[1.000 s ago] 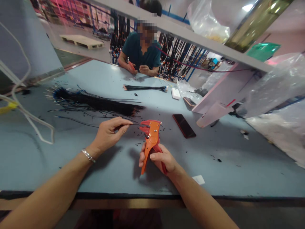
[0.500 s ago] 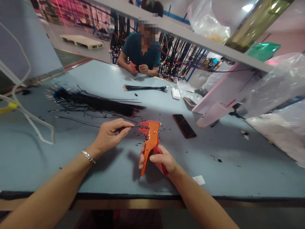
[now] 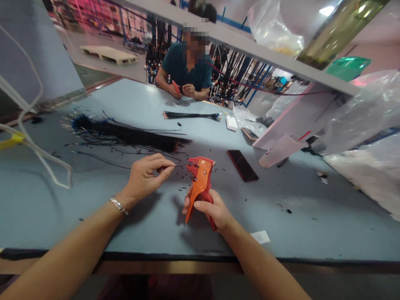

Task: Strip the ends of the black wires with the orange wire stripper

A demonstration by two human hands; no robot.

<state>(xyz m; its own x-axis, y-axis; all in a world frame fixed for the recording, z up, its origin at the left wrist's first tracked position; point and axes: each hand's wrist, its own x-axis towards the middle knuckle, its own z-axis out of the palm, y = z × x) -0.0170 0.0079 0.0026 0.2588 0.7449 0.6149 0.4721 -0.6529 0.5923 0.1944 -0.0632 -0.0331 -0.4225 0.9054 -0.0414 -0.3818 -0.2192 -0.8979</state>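
Observation:
Between thumb and fingertips, my left hand (image 3: 150,175) pinches a thin black cable (image 3: 103,159). One end of the cable trails left over the table; the short other end points at the tool's jaws, with a small gap between them. My right hand (image 3: 215,210) is wrapped around the handles of an orange and red wire stripper (image 3: 201,179), held upright with its red jaws facing left. Behind my left hand lies a thick bundle of black cables (image 3: 134,135) with blue and silvery ends at the left and coppery ends at the right.
Short black scraps dot the grey-blue table (image 3: 125,237). To the right are a phone (image 3: 243,165), a white paper slip (image 3: 261,237) and a white box (image 3: 231,123). A smaller cable bundle (image 3: 192,116) lies farther back, before a seated co-worker (image 3: 184,68) holding a red tool.
The wire stripper has moved slightly right, away from the cable tip, which was in its jaws before. Its handles look closer to the open position. My left hand has hardly moved.

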